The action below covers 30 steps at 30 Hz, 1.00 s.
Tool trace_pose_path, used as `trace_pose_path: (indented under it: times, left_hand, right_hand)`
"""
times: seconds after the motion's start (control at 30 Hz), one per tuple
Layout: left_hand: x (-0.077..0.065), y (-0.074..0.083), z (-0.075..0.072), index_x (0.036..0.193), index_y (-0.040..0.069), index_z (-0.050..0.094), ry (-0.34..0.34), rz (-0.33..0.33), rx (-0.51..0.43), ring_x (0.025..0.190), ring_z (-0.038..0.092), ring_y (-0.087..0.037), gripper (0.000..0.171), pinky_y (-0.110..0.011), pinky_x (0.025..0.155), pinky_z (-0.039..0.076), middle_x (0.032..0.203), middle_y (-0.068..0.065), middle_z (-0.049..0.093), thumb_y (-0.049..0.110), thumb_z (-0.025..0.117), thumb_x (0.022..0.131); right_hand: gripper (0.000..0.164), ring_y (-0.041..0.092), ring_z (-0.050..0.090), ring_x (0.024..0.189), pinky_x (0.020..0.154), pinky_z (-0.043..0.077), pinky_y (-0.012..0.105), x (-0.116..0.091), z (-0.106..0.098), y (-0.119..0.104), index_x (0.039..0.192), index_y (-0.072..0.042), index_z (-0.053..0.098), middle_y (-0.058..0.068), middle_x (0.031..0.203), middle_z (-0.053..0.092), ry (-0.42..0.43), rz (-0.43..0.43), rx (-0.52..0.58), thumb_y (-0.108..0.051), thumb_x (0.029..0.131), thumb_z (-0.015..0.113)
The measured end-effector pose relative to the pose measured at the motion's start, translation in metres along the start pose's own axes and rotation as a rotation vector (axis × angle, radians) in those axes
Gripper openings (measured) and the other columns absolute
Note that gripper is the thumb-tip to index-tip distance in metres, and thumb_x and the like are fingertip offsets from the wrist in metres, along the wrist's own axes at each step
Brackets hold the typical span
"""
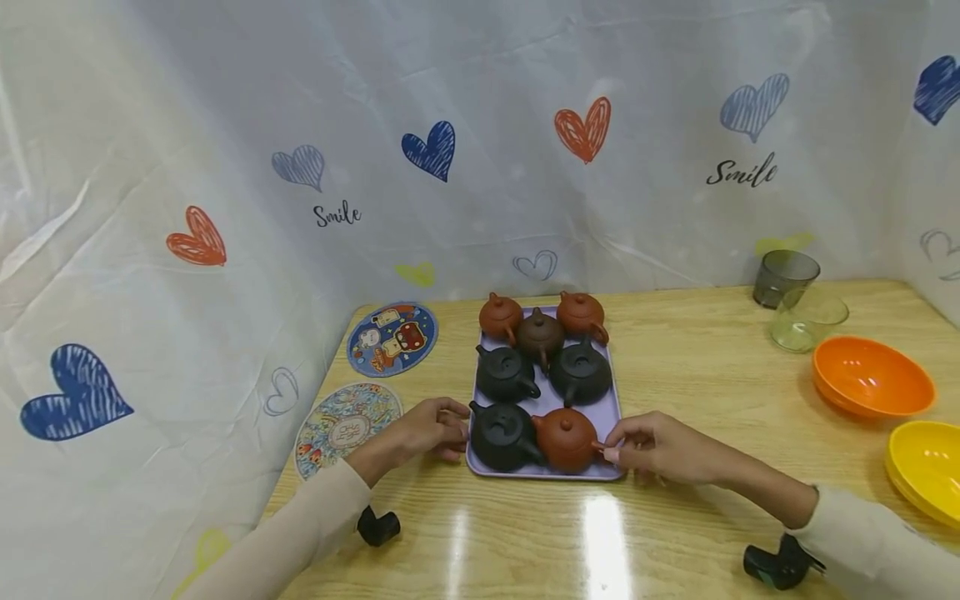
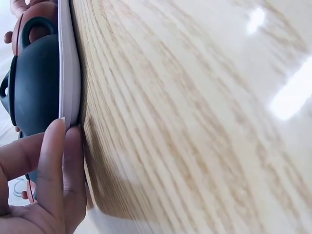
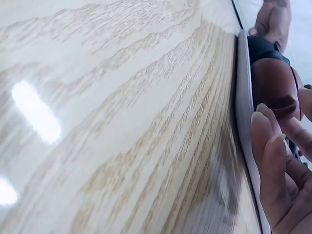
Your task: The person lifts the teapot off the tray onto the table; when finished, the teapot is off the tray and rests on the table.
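A lilac tray [image 1: 543, 392] lies on the table, loaded with several small teapots. Pinched between my left hand's [image 1: 429, 431] thumb and fingers is the tray's left edge, beside a black teapot [image 1: 501, 435] at the near left. On the opposite side, my right hand [image 1: 660, 447] has its fingers bent at the tray's right edge, close to the spout of a reddish-brown teapot [image 1: 567, 439]. Behind these stand two more black teapots, a dark brown teapot [image 1: 541, 332] and two reddish-brown ones. In the right wrist view the fingertips [image 3: 262, 127] overlap the tray rim, so their exact contact is partly hidden.
Two round patterned mats [image 1: 392, 338] lie at the left. To the right are a grey glass [image 1: 785, 278], a yellowish glass [image 1: 807, 320], an orange bowl [image 1: 872, 377] and a yellow bowl [image 1: 926, 471]. A printed curtain [image 1: 480, 192] hangs behind the table.
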State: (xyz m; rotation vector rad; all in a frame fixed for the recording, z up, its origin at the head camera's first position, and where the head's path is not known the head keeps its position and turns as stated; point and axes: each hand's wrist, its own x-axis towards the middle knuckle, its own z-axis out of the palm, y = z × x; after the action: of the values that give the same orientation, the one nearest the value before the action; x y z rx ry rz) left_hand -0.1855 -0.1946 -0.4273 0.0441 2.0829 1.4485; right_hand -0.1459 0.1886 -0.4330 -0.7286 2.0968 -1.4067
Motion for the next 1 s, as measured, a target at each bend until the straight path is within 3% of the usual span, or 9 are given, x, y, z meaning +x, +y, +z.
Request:
trace_pose_path:
  times: [0.23,0.57,1.0]
  left_hand:
    - [-0.002,-0.001,0.002,0.134,-0.010,0.046,0.025,0.009,-0.003,0.085,0.066,-0.019,0.043,-0.035,0.073,0.064,0.104,-0.017,0.062,-0.005,0.060,0.094]
    - [0.000,-0.002,0.006,0.131,-0.010,0.048,0.065,0.004,-0.019,0.084,0.063,-0.021,0.042,-0.035,0.074,0.065,0.104,-0.018,0.058,-0.009,0.059,0.091]
    - [-0.001,-0.005,0.006,0.133,-0.010,0.046,0.051,0.019,-0.024,0.085,0.063,-0.022,0.045,-0.035,0.075,0.064,0.109,-0.020,0.056,-0.009,0.060,0.089]
  right_hand:
    - [0.028,0.025,0.069,0.065,0.042,0.052,0.026,0.001,-0.001,-0.005,0.115,-0.005,0.068,0.014,0.086,0.072,-0.072,0.113,0.040,-0.027,0.103,0.056]
    - [0.027,0.017,0.065,0.058,0.042,0.048,0.023,0.005,0.001,-0.007,0.099,-0.004,0.071,0.013,0.081,0.070,-0.061,0.145,0.044,-0.028,0.102,0.058]
    - [0.036,0.024,0.069,0.064,0.048,0.054,0.029,0.009,0.005,-0.015,0.091,-0.003,0.067,0.011,0.079,0.070,-0.018,0.208,0.009,-0.036,0.101,0.059]
